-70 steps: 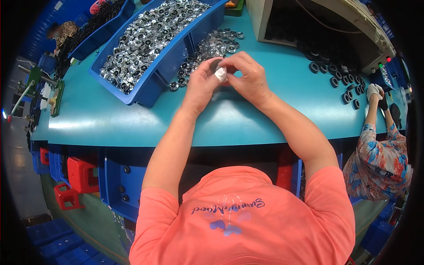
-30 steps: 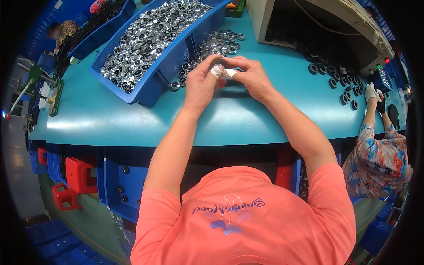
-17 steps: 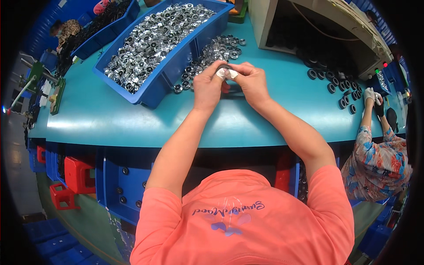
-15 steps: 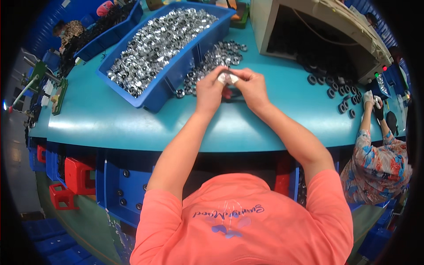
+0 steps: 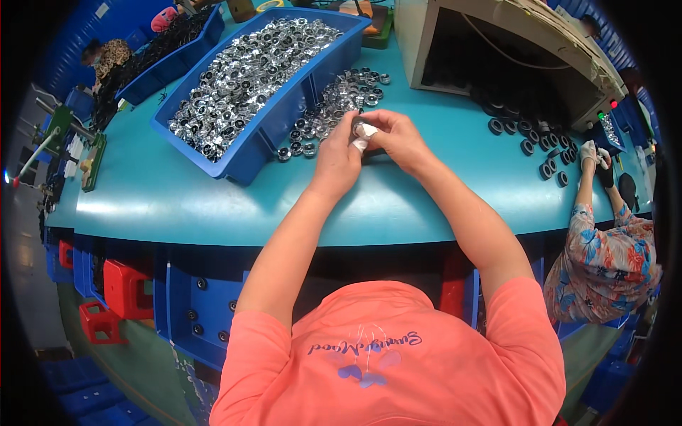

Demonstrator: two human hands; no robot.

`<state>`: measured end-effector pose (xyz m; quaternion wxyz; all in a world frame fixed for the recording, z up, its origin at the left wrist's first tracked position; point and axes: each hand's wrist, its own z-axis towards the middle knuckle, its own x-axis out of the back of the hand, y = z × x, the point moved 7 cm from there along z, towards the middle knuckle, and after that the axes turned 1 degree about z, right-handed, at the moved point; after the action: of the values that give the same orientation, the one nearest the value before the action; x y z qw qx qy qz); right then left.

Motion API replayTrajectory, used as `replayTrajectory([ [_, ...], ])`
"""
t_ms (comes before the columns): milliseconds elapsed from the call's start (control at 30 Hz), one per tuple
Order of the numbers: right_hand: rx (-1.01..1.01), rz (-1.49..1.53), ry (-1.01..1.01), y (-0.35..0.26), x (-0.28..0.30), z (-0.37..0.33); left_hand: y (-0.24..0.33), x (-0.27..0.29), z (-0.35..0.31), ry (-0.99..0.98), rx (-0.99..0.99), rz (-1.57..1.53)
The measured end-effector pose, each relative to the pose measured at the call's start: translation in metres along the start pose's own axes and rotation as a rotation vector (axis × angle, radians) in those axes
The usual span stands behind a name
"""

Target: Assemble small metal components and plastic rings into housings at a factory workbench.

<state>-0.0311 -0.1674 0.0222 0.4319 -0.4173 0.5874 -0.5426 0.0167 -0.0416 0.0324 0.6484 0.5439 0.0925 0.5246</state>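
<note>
Out in front of me, over the teal table, my left hand (image 5: 336, 162) and my right hand (image 5: 402, 143) meet with fingers closed round a small black rubber ring (image 5: 360, 121). Something shiny seems to sit inside the ring, but the fingers partly hide it. White wraps (image 5: 365, 130) cover the thumb tips pressed against it. Just beyond my left hand lie loose shiny metal wheel hubs (image 5: 328, 117), spilled beside a long blue bin (image 5: 249, 165) heaped with the same hubs.
A beige box-shaped machine (image 5: 424, 53) with a dark opening stands at the back right. Several black rubber rings (image 5: 527, 147) lie before it. At right, a co-worker's gloved hand (image 5: 588, 150) is busy. Red stools (image 5: 128, 287) and a blue tray (image 5: 186, 298) are below the table's left side.
My hands have turned the ring, with the right hand now wrapped over it and the left lower beside it. The view has shifted slightly.
</note>
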Motion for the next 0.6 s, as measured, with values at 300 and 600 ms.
replayTrajectory([
  [300,-0.01,-0.035,0.162,0.011,0.002,0.0,0.016,-0.001,-0.001,0.055,-0.115,0.18],
  [600,-0.023,-0.039,0.201,0.012,0.003,-0.001,0.027,-0.004,-0.004,0.07,-0.068,0.281],
])
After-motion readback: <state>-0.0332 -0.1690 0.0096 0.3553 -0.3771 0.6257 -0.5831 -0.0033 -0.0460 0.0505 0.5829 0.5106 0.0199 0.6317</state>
